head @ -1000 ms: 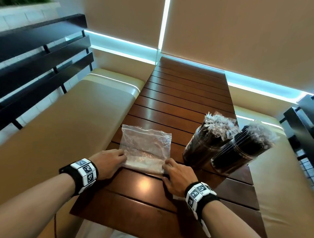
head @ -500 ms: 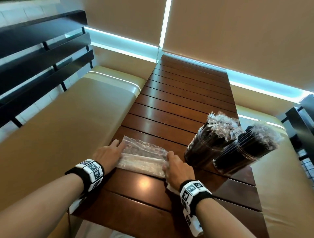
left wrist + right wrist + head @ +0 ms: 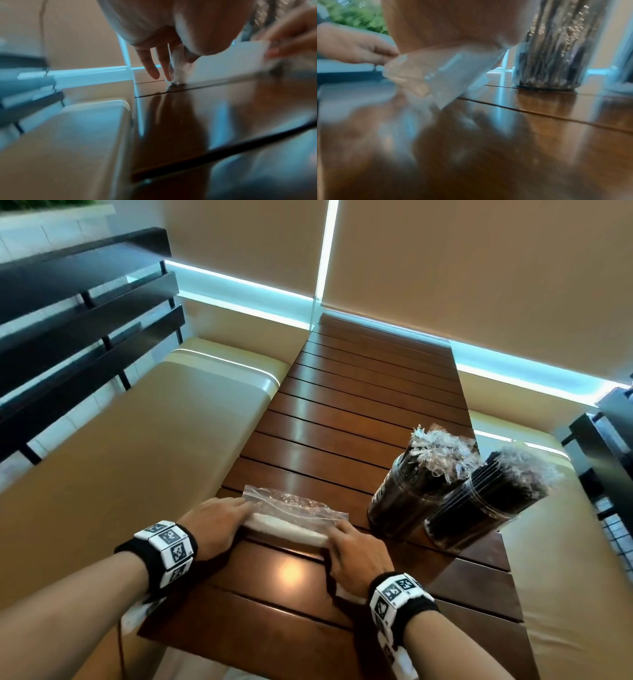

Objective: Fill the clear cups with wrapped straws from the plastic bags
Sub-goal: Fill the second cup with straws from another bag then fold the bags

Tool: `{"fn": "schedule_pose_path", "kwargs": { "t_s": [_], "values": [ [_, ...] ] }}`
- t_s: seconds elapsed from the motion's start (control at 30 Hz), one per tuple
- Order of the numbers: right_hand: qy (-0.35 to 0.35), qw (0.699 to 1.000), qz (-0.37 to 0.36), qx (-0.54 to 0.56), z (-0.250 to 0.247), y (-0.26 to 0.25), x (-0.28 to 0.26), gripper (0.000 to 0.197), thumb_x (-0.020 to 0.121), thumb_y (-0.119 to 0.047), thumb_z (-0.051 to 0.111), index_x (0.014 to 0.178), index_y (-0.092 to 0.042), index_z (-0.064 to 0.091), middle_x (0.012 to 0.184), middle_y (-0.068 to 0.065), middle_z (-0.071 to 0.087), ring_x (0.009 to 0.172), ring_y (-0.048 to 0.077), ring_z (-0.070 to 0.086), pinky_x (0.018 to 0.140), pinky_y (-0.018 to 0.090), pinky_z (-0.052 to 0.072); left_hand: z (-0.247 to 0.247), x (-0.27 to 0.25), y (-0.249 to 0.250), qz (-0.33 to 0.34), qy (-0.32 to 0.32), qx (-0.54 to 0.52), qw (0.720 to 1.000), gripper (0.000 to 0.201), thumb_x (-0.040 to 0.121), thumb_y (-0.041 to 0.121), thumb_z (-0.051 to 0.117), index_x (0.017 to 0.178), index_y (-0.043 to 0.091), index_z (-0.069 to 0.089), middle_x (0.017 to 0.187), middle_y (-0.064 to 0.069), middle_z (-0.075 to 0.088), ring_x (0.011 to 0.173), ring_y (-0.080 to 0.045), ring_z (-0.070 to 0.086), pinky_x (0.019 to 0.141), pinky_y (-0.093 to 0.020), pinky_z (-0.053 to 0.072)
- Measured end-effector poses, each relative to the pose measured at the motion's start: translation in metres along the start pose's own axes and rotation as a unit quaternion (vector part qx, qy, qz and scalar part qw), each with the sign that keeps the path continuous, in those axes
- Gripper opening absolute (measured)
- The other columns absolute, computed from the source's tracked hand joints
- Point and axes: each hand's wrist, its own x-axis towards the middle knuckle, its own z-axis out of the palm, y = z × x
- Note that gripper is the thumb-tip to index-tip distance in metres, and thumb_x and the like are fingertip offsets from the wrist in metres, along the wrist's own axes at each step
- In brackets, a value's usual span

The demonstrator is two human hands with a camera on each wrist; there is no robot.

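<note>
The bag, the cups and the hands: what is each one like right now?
plastic bag: empty, folded over on the table
left cup: upright, packed with wrapped straws
right cup: upright, packed too
left hand: pinches the bag's left end
right hand: pinches its right end

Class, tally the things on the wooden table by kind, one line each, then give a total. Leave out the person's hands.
Clear cups packed with black wrapped straws: 2, one nearer the hands, one to its right
Clear plastic bag, being folded or rolled: 1
Total: 3
</note>
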Motion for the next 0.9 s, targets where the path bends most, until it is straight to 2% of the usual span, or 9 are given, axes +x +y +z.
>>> {"fn": "schedule_pose_path", "kwargs": {
  "t_s": [0.07, 0.13, 0.3, 0.37, 0.43, 0.57, 0.63, 0.73, 0.9],
  "values": [
    [0.01, 0.997, 0.064, 0.044, -0.004, 0.001, 0.005, 0.021, 0.099, -0.039, 0.035, 0.105, -0.027, 0.052, 0.11, -0.005, 0.062, 0.092, 0.029, 0.064, 0.069, 0.034, 0.041, 0.002, 0.005, 0.002, -0.084, -0.02, -0.055, 0.995, 0.012, 0.099, 0.023, 0.037, 0.105, 0.023, 0.048, 0.103, 0.0, 0.066, 0.089, -0.025, 0.063, 0.077, -0.034, 0.048],
    [-0.009, 0.992, 0.114, 0.051, -0.006, 0.0, 0.012, 0.02, 0.099, -0.041, 0.034, 0.098, -0.025, 0.046, 0.102, 0.003, 0.066, 0.093, 0.033, 0.064, 0.068, 0.036, 0.038, 0.005, 0.011, 0.002, -0.143, -0.046, -0.062, 0.987, 0.016, 0.101, 0.036, 0.033, 0.104, 0.026, 0.044, 0.1, -0.003, 0.067, 0.089, -0.028, 0.064, 0.078, -0.038, 0.051],
    [0.004, 0.983, 0.178, 0.046, 0.001, -0.006, 0.014, 0.033, 0.093, -0.045, 0.051, 0.117, -0.026, 0.038, 0.115, 0.003, 0.052, 0.089, 0.029, 0.065, 0.067, 0.034, 0.043, 0.011, 0.021, 0.013, -0.192, -0.027, 0.014, 0.981, 0.018, 0.096, 0.04, 0.043, 0.104, 0.024, 0.038, 0.094, -0.002, 0.065, 0.082, -0.028, 0.065, 0.069, -0.036, 0.05],
    [-0.003, 0.982, 0.182, 0.046, 0.005, -0.005, 0.014, 0.045, 0.092, -0.048, 0.052, 0.128, -0.028, 0.034, 0.124, 0.004, 0.039, 0.089, 0.029, 0.065, 0.069, 0.036, 0.046, 0.008, 0.021, 0.014, -0.177, 0.027, 0.057, 0.982, 0.025, 0.089, 0.037, 0.055, 0.104, 0.023, 0.042, 0.095, 0.0, 0.053, 0.077, -0.025, 0.059, 0.062, -0.034, 0.049],
    [-0.021, 0.981, 0.186, 0.058, 0.004, -0.001, 0.015, 0.044, 0.092, -0.051, 0.05, 0.126, -0.027, 0.037, 0.125, 0.004, 0.038, 0.093, 0.031, 0.064, 0.075, 0.038, 0.048, 0.008, 0.023, 0.017, -0.102, 0.058, 0.12, 0.986, 0.028, 0.075, 0.024, 0.067, 0.1, 0.021, 0.054, 0.093, -0.003, 0.048, 0.074, -0.023, 0.052, 0.058, -0.034, 0.047],
    [-0.065, 0.982, 0.169, 0.043, 0.001, 0.0, 0.016, 0.036, 0.095, -0.049, 0.044, 0.118, -0.021, 0.047, 0.12, 0.004, 0.052, 0.106, 0.031, 0.059, 0.085, 0.039, 0.047, 0.01, 0.021, 0.032, 0.087, 0.057, 0.188, 0.977, 0.023, 0.064, 0.015, 0.059, 0.085, 0.022, 0.065, 0.084, 0.0, 0.059, 0.069, -0.02, 0.056, 0.057, -0.031, 0.048],
    [-0.082, 0.98, 0.172, 0.051, -0.002, -0.002, 0.014, 0.036, 0.097, -0.047, 0.04, 0.119, -0.019, 0.048, 0.122, 0.006, 0.054, 0.11, 0.032, 0.057, 0.088, 0.039, 0.044, 0.01, 0.017, 0.039, 0.081, 0.034, 0.151, 0.985, 0.01, 0.073, 0.031, 0.063, 0.081, 0.025, 0.065, 0.082, 0.004, 0.061, 0.071, -0.018, 0.058, 0.064, -0.031, 0.049],
    [-0.09, 0.978, 0.156, 0.107, -0.005, -0.001, 0.013, 0.024, 0.097, -0.043, 0.037, 0.106, -0.022, 0.047, 0.116, 0.009, 0.061, 0.106, 0.033, 0.058, 0.084, 0.039, 0.044, 0.008, 0.009, 0.035, 0.054, 0.01, 0.085, 0.995, 0.039, 0.086, 0.06, 0.045, 0.09, 0.027, 0.067, 0.093, 0.007, 0.064, 0.084, -0.016, 0.061, 0.08, -0.033, 0.051],
    [-0.081, 0.94, 0.087, 0.32, -0.011, 0.0, 0.015, 0.017, 0.097, -0.034, 0.049, 0.082, -0.028, 0.042, 0.083, -0.007, 0.059, 0.08, 0.018, 0.055, 0.081, 0.041, 0.049, 0.011, 0.007, 0.028, 0.002, 0.022, 0.106, 0.994, 0.063, 0.071, 0.071, 0.052, 0.116, 0.028, 0.057, 0.105, 0.006, 0.06, 0.092, -0.016, 0.062, 0.098, -0.037, 0.045]
  ]
}}
